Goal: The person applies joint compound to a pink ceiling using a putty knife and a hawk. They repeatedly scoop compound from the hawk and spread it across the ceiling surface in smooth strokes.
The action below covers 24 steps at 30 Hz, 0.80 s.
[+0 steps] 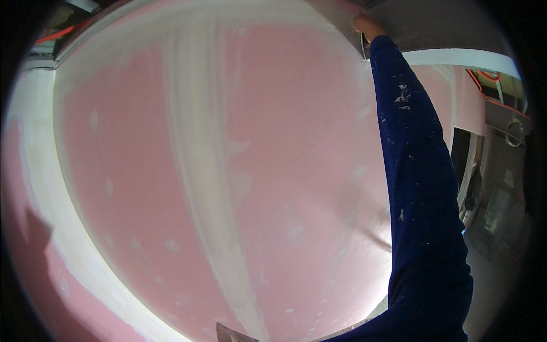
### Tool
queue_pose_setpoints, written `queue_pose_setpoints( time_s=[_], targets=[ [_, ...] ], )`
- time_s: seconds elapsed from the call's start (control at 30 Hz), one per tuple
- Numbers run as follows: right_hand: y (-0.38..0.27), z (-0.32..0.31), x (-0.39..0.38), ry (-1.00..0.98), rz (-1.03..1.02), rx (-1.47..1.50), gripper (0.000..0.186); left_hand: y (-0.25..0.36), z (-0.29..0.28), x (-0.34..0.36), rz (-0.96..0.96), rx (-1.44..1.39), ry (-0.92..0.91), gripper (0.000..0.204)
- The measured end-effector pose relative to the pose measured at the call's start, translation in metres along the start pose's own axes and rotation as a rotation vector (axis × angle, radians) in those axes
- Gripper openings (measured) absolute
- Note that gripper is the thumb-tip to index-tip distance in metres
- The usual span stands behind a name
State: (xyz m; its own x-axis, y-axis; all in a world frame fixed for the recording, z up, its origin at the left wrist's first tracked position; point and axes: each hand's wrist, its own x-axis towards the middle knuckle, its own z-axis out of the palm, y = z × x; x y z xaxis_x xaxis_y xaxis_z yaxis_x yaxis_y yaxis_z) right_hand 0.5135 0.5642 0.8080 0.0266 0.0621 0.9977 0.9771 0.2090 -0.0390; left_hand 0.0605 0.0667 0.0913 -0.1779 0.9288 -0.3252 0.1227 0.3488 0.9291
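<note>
- I have my right hand (369, 27) pinching a thin blade (363, 47) near the pink wall's (302, 142) top right corner.
- A grey plate (229, 334) shows by its bottom edge.

Pale vertical band (199, 102) down pink wall (302, 114). Right of band: spattered dark-blue sleeve (416, 171), raised. Level with band's top, well right: right hand (369, 26) closed around thin tool (363, 47), mostly hidden. Far right of band: orange cord (474, 81). Left of band: whitish strip (65, 233). Beside band's foot: flat brownish-grey piece (231, 334), cropped.
</note>
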Motion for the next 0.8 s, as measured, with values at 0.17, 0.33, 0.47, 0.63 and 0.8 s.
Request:
queue_pose_setpoints(
  time_s=[0.17,0.33,0.47,0.63,0.8],
  targets=[
    [-0.026,0.031,0.013,0.023,-0.088,-0.098,0.049,-0.014,-0.008,0.001,0.072,0.044,0.063,0.038],
    [-0.152,0.076,0.003,0.366,-0.343,-0.307,0.046,-0.008,-0.01,-0.013,0.345,0.226,0.188,0.036],
    [-0.219,0.053,-0.021,0.076,-0.337,-0.331,0.047,-0.005,-0.014,-0.002,0.02,-0.022,0.037,0.035],
    [-0.088,-0.033,-0.045,-0.023,-0.055,0.86,0.05,-0.042,-0.018,0.026,0.01,-0.076,-0.029,0.048],
    [-0.04,-0.027,-0.018,-0.118,0.388,0.351,0.054,-0.059,-0.019,0.022,-0.023,-0.059,-0.047,0.058]
  ],
)
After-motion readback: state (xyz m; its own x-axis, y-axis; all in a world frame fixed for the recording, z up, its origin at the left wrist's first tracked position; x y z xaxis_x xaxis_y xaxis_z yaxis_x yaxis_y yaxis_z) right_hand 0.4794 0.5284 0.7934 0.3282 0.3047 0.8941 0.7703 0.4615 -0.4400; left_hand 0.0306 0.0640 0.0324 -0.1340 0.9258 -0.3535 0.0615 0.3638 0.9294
